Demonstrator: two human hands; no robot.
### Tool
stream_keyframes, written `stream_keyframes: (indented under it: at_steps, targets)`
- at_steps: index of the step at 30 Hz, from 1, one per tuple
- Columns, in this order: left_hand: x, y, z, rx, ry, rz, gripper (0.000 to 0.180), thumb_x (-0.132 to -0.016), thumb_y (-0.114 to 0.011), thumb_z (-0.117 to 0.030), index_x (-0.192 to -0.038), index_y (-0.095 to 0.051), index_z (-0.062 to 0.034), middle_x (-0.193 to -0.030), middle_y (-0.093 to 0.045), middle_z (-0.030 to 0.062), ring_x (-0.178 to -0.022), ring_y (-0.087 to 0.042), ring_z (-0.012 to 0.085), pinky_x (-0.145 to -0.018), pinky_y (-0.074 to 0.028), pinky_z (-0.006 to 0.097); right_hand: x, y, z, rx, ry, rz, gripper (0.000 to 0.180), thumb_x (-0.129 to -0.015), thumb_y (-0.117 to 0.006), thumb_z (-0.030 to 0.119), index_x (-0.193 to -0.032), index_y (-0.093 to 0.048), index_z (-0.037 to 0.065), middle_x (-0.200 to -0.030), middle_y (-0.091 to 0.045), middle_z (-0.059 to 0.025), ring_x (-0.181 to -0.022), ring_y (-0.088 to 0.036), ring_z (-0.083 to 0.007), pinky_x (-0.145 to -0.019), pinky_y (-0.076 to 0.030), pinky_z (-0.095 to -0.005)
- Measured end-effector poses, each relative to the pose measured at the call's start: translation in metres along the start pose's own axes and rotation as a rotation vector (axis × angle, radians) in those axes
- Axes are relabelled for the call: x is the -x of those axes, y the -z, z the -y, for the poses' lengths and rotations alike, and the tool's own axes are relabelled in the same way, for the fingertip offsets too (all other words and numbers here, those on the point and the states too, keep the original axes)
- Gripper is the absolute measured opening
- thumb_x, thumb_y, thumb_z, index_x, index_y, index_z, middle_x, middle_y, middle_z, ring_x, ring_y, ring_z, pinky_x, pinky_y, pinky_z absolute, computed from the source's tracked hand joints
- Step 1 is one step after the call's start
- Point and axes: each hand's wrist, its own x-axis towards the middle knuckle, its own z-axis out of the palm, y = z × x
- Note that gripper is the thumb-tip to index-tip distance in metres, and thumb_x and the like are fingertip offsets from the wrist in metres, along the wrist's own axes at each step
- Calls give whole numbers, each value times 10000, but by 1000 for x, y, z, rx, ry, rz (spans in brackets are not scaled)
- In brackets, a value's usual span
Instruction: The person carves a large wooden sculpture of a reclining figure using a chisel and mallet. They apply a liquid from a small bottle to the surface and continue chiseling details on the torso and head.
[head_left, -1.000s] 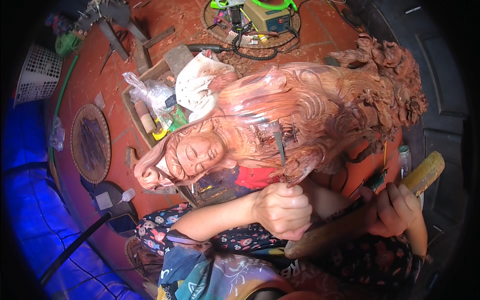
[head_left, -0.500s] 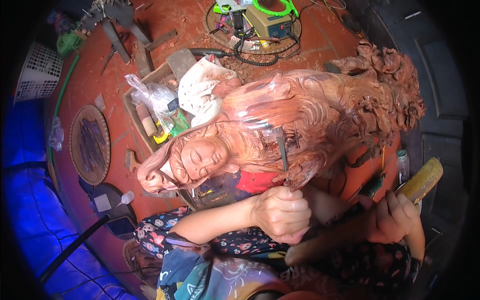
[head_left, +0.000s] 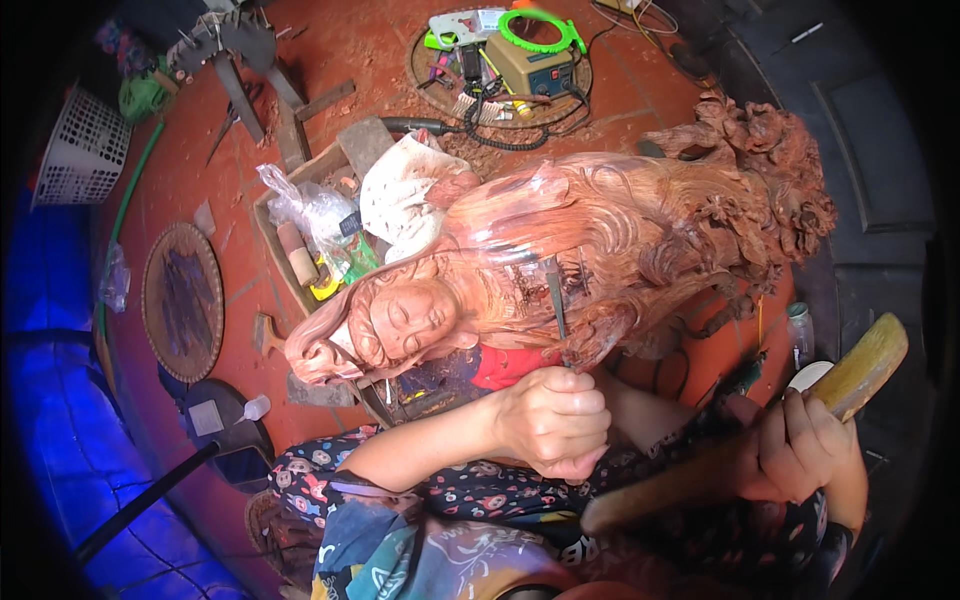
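A reddish carved wooden statue (head_left: pixel 600 215) of a robed figure lies on its side across the middle, its head toward the left. In a fist, my left hand (head_left: pixel 553 422) grips a chisel (head_left: pixel 557 300); its handle is hidden, and the metal blade reaches over the statue's chest to a recessed, carved patch. My right hand (head_left: pixel 795 445), lower right, is wrapped round a thick wooden mallet (head_left: pixel 862 365). One yellowish end sticks out at upper right; the darker end points toward my left fist and stays apart from it.
Behind the statue's shoulder, a wooden box (head_left: pixel 275 235) holds plastic bags and a white cloth (head_left: pixel 400 190). Farther back stands a beige power unit (head_left: pixel 530 68) with a coiled cord. At left are a round tray (head_left: pixel 150 320) of tools and a white basket (head_left: pixel 85 150). A glass jar (head_left: pixel 799 330) stands right.
My left fist with the chisel sits slightly further left. The mallet's yellowish end has moved a little to the right. The whole view has shifted slightly.
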Motion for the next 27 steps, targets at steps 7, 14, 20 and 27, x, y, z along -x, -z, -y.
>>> stream_keyframes:
  at_steps: [7,14,20,27]
  targets:
    - [-1,7,-6,-81,-205,-41,158,-729,-628,-170,-615,-544,-98,-666,-499,24,-695,-524,177,-699,-438,304,-28,57,1,234,-25,134,322,-768,-767,9,-773,-447,50,-633,-553,-71,-549,-612,-184,-461,-489,-292]
    - [-37,44,-76,-117,260,506,293,-792,-608,-362,-859,-541,-85,-670,-415,11,-578,-460,151,-572,-350,255,-30,70,25,90,-205,55,322,-754,-776,25,-768,-454,13,-680,-561,-109,-588,-614,-234,-479,-458,-320]
    - [-49,60,-75,-129,70,524,226,-753,-583,-215,-976,-573,-179,-790,-480,-11,-686,-492,132,-646,-396,272,-40,67,23,33,-287,105,322,-752,-759,15,-741,-438,42,-683,-540,-85,-592,-601,-220,-470,-425,-301]
    - [-35,51,-50,70,-3,173,223,-782,-606,-298,-696,-520,-111,-695,-456,26,-670,-494,182,-657,-386,305,-46,62,24,44,-283,51,330,-764,-771,54,-787,-444,27,-682,-542,-102,-623,-623,-235,-474,-457,-335]
